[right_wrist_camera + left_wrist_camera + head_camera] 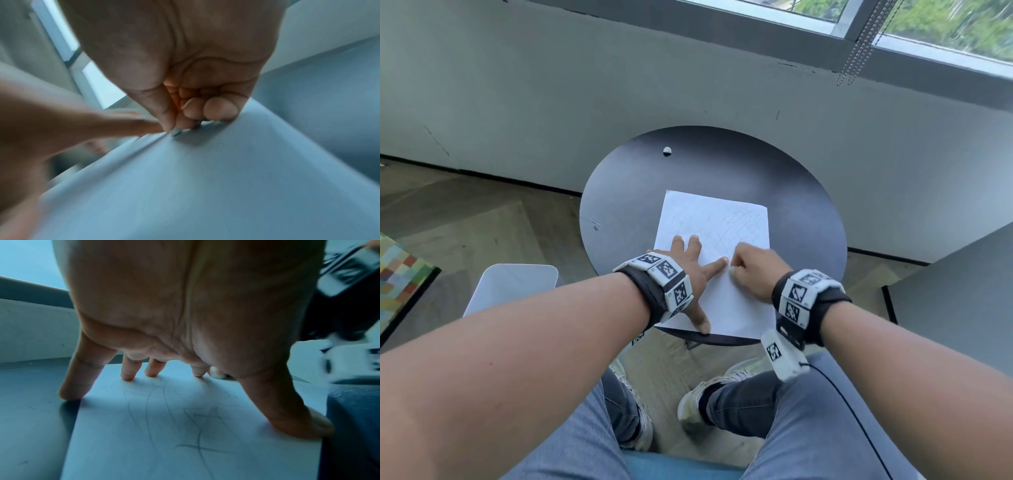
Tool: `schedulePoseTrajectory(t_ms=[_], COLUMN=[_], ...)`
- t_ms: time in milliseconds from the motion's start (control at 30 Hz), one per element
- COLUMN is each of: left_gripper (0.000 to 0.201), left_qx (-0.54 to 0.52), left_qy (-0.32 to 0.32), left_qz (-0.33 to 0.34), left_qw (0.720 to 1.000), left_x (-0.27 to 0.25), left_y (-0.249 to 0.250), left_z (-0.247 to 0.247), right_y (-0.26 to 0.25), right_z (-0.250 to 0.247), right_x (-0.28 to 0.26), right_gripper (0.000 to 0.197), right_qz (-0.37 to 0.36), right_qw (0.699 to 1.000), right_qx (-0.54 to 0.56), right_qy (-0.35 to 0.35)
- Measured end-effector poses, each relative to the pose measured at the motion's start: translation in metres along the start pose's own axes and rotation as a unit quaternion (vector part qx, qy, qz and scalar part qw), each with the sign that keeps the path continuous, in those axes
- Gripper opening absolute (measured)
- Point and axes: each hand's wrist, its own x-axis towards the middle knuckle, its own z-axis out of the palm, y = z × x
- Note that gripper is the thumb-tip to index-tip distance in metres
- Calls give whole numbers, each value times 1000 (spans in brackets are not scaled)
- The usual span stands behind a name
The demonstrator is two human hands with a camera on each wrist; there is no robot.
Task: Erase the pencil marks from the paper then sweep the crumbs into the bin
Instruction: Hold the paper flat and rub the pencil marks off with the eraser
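Note:
A white sheet of paper with faint pencil scribbles lies on the near half of a round dark table. My left hand is spread flat on the sheet's lower left part, straight fingers pressing it down; the left wrist view shows the fingertips on the paper over pencil lines. My right hand is curled just right of the left index finger. It pinches a small eraser against the paper, and only the eraser's tip shows. The right wrist view is blurred.
A white bin stands on the floor left of the table, below its edge. A small white lump lies at the table's far side. A grey wall runs behind, a grey cabinet stands right. My knees and shoes are under the near edge.

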Motion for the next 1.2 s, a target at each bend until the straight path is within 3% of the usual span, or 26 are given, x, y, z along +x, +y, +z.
schedulePoseTrajectory(t_ms=[167,267,467,700,833,1033,1200], left_gripper=[138,138,138,136,135,130,135], left_qx=[-3,-6,0,-11,-19,-29,-15], left_qy=[-4,-8,-19,-33,-38,-18,-1], left_qz=[-2,-3,2,-1,-8,-13,-16], left_qw=[1000,1000,1000,999,999,999,1000], left_x=[-2,-2,0,-3,-5,-4,0], left_y=[2,3,4,8,10,13,11], left_z=[-2,-2,-3,-8,-11,-6,1], right_y=[3,-3,-15,5,4,-4,2], right_z=[-4,8,24,-4,4,22,3], right_x=[17,-10,-59,3,-14,-68,-24], right_gripper=[7,10,7,9,8,7,7], right_qz=[48,7,-104,31,9,-81,-10], right_qw=[998,1000,990,999,1000,993,1000], right_qx=[18,20,-16,23,22,1,-8], right_qy=[39,18,-93,32,19,-88,-9])
